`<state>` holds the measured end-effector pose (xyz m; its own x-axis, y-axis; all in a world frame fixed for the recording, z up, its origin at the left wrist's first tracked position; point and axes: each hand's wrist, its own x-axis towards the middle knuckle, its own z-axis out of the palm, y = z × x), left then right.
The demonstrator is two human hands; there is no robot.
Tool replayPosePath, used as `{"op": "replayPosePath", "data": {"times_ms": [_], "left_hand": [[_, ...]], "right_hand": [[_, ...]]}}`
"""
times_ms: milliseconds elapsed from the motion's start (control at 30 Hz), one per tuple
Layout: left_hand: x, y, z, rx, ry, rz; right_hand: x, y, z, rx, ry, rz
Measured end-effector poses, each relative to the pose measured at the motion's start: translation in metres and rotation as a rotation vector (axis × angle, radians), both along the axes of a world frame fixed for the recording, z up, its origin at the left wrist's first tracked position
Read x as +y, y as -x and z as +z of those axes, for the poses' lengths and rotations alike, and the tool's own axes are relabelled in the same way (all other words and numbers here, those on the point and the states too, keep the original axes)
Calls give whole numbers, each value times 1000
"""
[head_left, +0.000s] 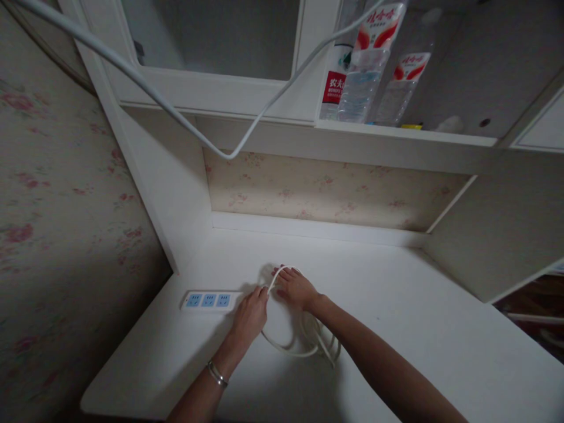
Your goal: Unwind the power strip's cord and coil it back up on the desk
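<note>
A white power strip (208,300) with three blue socket faces lies on the desk, its right end partly hidden by my left hand (252,312). The fingers of that hand are closed on the strip's white power cord (286,351), close to where it leaves the strip. My right hand (296,289) is beside it, fingers stretched out low over the desk, with a loop of the cord arching across them. More of the cord lies in loose coils below my right wrist, partly covered by the forearm. A silver bracelet (217,373) is on my left wrist.
The white desk (396,329) is enclosed by side panels and a flowered back wall (326,188). An overhead shelf (405,134) holds several plastic bottles (362,88). A thick white cable (176,114) hangs across the upper view in front of the cabinet.
</note>
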<state>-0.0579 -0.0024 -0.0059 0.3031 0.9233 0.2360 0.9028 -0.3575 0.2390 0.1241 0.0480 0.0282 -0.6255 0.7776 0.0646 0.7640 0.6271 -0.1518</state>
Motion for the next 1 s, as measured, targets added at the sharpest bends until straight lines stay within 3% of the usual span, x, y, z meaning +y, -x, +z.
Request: {"op": "replayPosePath", "data": {"times_ms": [267,400,533,733,867,1000], "left_hand": [[-3,4,-10,-6,-9,-23],[-6,4,-3,-72,9,-50],[-10,0,7,-131,46,-56],[-12,-2,13,-55,75,-44],[-11,-2,11,2,101,-35],[-10,-1,9,18,92,-51]], "right_hand": [[-5,3,18,-92,110,81],[-12,-9,45,-67,127,47],[-9,-35,74,-60,123,-99],[10,-115,93,37,79,-317],[11,-188,87,104,62,-530],[-10,-271,74,169,90,-785]]}}
